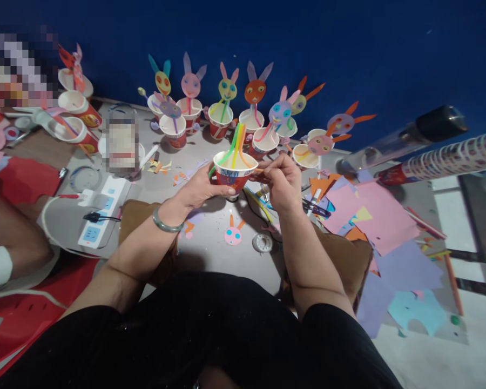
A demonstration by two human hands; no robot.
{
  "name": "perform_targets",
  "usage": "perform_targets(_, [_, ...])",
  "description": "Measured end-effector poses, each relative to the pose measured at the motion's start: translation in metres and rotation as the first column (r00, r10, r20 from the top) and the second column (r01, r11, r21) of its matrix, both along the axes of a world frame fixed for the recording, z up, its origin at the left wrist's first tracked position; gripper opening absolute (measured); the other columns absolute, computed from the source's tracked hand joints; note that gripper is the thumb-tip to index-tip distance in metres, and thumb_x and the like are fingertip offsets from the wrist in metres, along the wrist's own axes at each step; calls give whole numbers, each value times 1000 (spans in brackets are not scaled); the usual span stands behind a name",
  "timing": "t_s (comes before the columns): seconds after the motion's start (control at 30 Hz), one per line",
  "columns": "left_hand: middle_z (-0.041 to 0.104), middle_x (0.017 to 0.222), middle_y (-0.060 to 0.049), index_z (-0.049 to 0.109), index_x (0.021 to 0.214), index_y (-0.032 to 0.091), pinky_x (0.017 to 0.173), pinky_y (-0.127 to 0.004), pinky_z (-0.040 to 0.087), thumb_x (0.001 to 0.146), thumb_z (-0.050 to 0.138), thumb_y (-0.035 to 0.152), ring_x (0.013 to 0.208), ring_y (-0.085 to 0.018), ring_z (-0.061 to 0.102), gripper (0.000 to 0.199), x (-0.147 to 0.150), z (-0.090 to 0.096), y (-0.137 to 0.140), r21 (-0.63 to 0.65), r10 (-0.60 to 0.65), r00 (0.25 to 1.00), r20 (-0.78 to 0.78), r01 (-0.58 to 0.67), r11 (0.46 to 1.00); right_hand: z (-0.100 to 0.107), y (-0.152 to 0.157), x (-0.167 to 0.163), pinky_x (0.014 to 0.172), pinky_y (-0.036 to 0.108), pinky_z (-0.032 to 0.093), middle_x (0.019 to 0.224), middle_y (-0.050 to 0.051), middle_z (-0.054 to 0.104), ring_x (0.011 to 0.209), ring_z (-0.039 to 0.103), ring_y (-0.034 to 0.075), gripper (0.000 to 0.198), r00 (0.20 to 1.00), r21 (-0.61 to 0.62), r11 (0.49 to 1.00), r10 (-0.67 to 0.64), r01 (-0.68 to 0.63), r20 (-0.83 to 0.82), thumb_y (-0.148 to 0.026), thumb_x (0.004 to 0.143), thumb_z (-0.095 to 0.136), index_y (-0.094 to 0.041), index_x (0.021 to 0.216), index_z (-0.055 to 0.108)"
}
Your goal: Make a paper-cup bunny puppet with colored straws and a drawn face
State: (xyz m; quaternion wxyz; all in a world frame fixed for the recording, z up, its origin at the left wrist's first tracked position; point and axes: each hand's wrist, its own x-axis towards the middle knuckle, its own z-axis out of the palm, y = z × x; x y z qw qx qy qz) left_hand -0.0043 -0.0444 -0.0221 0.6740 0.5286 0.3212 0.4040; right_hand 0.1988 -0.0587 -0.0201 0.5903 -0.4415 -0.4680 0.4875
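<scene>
A red-and-white paper cup (234,181) is in my left hand (204,186), the thumb across its front and the fingers round its left side. Green, yellow and orange strips (238,145) rise out of the cup and meet at the top. My right hand (282,181) is at the cup's right side, fingertips pinched on a small orange piece (261,171) by the rim. Below the cup, a pink paper rabbit face (233,235) with blue eyes and orange ears lies on the table. A roll of tape (262,242) sits to its right.
Finished paper-cup rabbits (266,138) stand along the blue wall (235,32). A white power strip (105,210) lies left. Coloured paper sheets (389,216), scissors (316,208) and a long stack of cups (449,156) are at right. Another person's arm (12,227) rests at far left.
</scene>
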Motion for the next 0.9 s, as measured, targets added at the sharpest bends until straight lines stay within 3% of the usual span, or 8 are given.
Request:
perform_targets(0.27, [71, 131, -15, 64, 128, 17, 103, -45, 57, 59, 97, 43, 119, -30, 68, 81, -2, -12, 1, 112, 85, 990, -114, -72, 991, 3, 2, -2, 66, 28, 66, 69, -9, 68, 59, 68, 9, 30, 983, -208, 977, -80, 45, -164, -32, 73, 74, -24, 74, 45])
perform_targets(0.5, [70, 134, -15, 64, 129, 17, 109, -48, 53, 62, 96, 38, 123, -31, 67, 77, -2, -10, 1, 192, 113, 982, -149, -83, 978, 2, 2, -6, 63, 27, 65, 69, -9, 68, 62, 72, 11, 41, 973, -264, 964, -100, 43, -208, -46, 72, 82, -26, 83, 48])
perform_targets(0.73, [70, 133, -14, 65, 128, 16, 114, -51, 49, 62, 94, 33, 126, -32, 64, 74, -2, -11, 1, 275, 172, 958, -230, -106, 956, 0, 2, -4, 59, 23, 63, 66, -9, 65, 54, 64, 8, 45, 982, -203, 973, -135, 106, -133, -54, 68, 89, -24, 81, 57])
perform_targets(0.9, [70, 131, -14, 67, 128, 17, 115, -54, 46, 60, 94, 30, 125, -33, 63, 73, -1, -16, 0, 331, 214, 929, -302, -108, 937, -8, 1, -3, 59, 26, 60, 69, -5, 71, 58, 67, 12, 36, 970, 46, 971, -236, 233, 66, -54, 75, 85, -25, 93, 70])
